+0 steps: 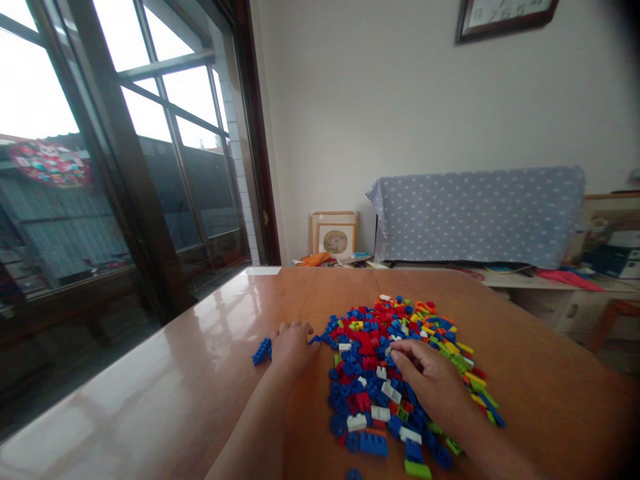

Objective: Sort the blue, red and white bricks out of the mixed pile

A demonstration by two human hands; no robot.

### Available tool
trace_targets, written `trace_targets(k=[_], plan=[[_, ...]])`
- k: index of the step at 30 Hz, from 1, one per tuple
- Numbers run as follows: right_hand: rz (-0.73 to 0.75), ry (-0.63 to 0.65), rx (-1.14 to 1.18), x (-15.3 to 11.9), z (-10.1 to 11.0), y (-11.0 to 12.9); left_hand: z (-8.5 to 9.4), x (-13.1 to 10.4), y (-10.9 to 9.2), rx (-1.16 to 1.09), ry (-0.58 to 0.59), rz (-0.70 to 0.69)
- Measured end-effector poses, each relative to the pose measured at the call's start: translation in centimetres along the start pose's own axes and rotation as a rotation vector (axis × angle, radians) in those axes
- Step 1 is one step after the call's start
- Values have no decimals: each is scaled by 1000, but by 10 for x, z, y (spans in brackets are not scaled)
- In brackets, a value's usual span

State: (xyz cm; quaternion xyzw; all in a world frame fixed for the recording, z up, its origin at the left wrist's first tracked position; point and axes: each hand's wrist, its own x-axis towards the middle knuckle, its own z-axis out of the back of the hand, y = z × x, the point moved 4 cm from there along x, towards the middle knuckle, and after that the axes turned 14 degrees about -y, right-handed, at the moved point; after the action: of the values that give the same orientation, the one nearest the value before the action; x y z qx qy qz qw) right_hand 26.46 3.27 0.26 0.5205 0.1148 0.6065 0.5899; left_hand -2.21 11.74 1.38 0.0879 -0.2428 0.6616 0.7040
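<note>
Two bare hands work at a wide, glossy wooden table (165,393) that fills the lower part of the view, with a dark-framed window (125,167) to the left and a dotted grey cloth (480,213) draped over furniture beyond the far edge. Spread across the middle of the table lies a heap of small building bricks (395,360) in blue, red, white, yellow, orange and green. The right hand (430,380) rests on top of this heap, fingers curled with thumb and forefinger drawn together at the bricks; whether they actually nip one is too small to tell. The left hand (293,347) lies palm-down on bare wood at the heap's left edge, fingers loosely together and slightly bent. Just beside its outer edge, touching or nearly so, sits a short blue brick stack (261,351), apart from the heap.
</note>
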Motion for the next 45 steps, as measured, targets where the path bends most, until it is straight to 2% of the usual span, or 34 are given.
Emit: trace_targets(k=[5,11,19,25,29,32,35,37,41,45], plan=[[-6,15,-3,0,1,3,4,-1,2,12,2,15],[-3,5,-4,-1,4,7,12,4,14,92,-29,224],[18,1,4,1,7,10,2,6,12,-52,-8,134],[16,3,-1,1,6,9,4,8,20,-75,-72,281],[10,16,-12,0,5,8,-5,7,16,-89,-56,178],[9,20,-8,-1,4,8,-13,6,10,-202,-19,101],[5,11,-12,0,4,9,-12,7,4,-284,-34,76],[3,10,-15,0,5,10,-8,6,0,-260,-42,41],[9,12,-13,1,5,10,-4,1,-8,-115,26,-54],[-5,15,-21,1,5,9,-4,0,-5,-3,16,-29]])
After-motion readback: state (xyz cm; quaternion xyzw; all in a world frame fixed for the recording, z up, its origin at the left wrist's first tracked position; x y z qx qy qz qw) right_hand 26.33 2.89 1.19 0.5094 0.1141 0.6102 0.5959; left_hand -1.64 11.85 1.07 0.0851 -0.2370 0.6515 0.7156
